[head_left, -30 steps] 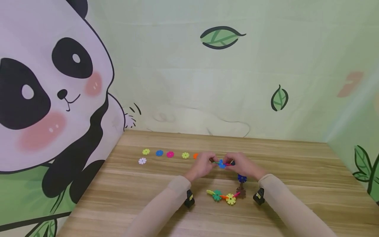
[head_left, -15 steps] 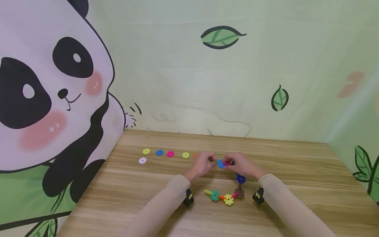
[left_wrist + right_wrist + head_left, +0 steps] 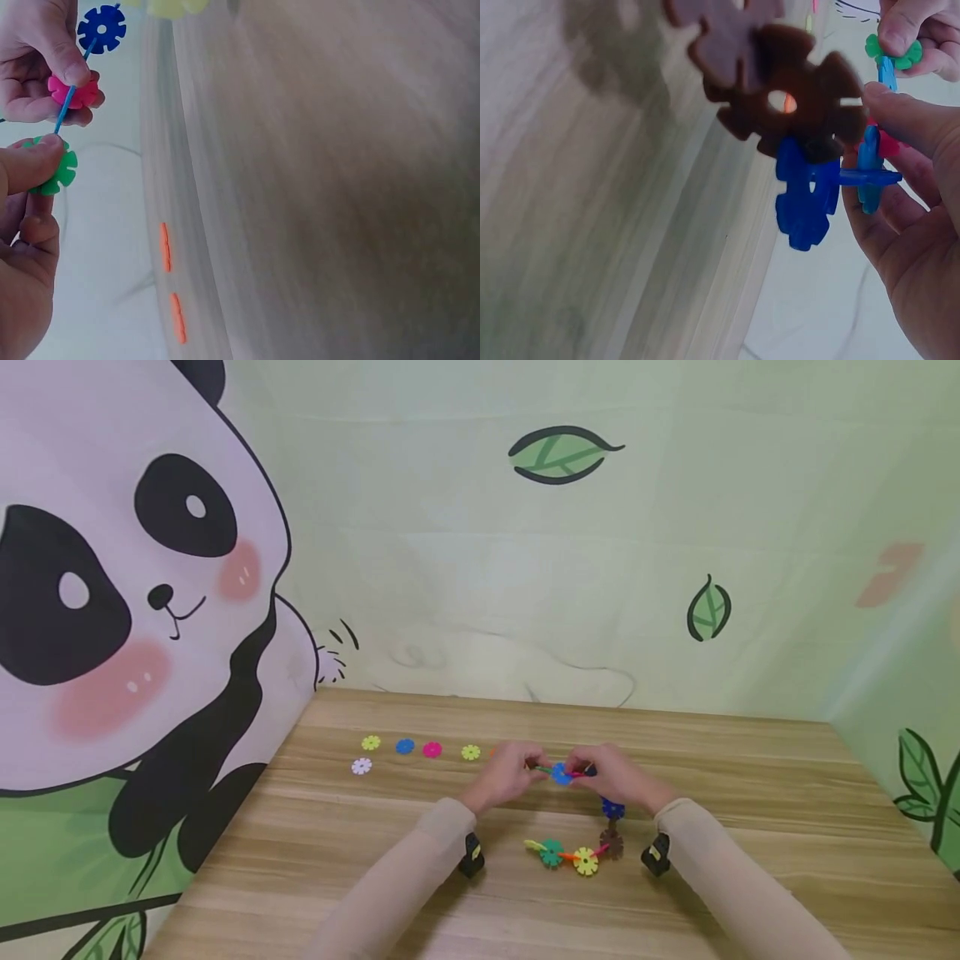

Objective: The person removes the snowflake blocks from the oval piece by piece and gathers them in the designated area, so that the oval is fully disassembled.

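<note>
My left hand (image 3: 508,772) pinches a green snowflake disc (image 3: 64,171) between thumb and fingers. Slotted to it is a light blue disc (image 3: 561,773), seen edge-on in the left wrist view. On its other side my right hand (image 3: 611,774) pinches a pink disc (image 3: 76,91). From there the chain of interlocked discs curves round toward the person: a dark blue disc (image 3: 613,808), a brown disc (image 3: 612,843), a yellow disc (image 3: 586,862), a teal-green disc (image 3: 552,853) and a yellow end disc (image 3: 533,845). Fingers hide part of the chain near the right hand.
Loose discs lie in a row on the wooden table (image 3: 300,877) at the back left: yellow (image 3: 371,743), blue (image 3: 405,747), pink (image 3: 432,750) and yellow-green (image 3: 470,752), with a white disc (image 3: 362,767) in front. Two orange discs (image 3: 166,247) lie near the table's far edge.
Both hands keep their pinch on the chain. Its hanging part swung slightly left, then back right, and the left wrist has shifted a little to the left.
</note>
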{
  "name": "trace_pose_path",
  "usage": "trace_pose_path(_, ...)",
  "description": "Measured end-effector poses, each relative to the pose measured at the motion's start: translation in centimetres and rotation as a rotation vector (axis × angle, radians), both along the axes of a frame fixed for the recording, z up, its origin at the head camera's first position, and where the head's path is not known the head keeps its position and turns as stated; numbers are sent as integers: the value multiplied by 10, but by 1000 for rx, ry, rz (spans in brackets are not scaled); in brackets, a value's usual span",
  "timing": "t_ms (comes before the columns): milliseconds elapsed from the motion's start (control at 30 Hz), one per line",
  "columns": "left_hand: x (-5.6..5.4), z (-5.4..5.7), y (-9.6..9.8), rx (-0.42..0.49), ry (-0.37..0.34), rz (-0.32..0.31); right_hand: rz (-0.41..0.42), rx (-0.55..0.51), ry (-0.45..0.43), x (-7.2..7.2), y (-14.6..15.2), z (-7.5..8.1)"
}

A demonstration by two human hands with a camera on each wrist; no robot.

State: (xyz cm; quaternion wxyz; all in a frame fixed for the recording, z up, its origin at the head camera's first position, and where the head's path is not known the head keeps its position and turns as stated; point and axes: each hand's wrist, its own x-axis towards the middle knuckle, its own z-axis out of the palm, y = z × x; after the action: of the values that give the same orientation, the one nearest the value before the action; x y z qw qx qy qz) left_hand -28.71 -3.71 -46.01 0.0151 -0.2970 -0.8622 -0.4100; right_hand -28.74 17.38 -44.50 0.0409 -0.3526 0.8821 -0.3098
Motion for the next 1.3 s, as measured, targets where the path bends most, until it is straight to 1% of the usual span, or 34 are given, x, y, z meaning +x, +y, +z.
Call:
trace_pose_path(100,0,1,0,-9,-19,20,-4,-3,0,1,1,1)
trace_pose_path(267,-1,-2,-7,27,-75,50,-18,9,-1,1,1,1)
trace_pose_path(367,-2,-5,-15,19,-75,92,-30,24,1,1,2,2)
trace_pose_path(433,-3,-6,-22,6,-70,129,-38,28,2,1,2,2)
trace_pose_path(533,-3,-7,-33,11,-66,157,-46,22,0,2,3,1)
trace_pose_path(600,-2,-5,-40,29,-74,155,-48,21,5,3,4,1)
trace_pose_path(700,-1,-3,-51,54,-107,154,-50,19,6,3,4,1)
trace_pose_path(833,0,-3,-67,58,-142,180,-48,15,5,3,5,1)
trace_pose_path(1033,-3,-6,-92,66,-135,233,-35,7,5,2,5,1)
trace_pose_path(1167,-4,-8,-108,70,-127,242,-35,6,10,2,6,0)
trace_pose_path(1300,-3,-10,-124,48,-121,265,-36,6,14,2,6,1)
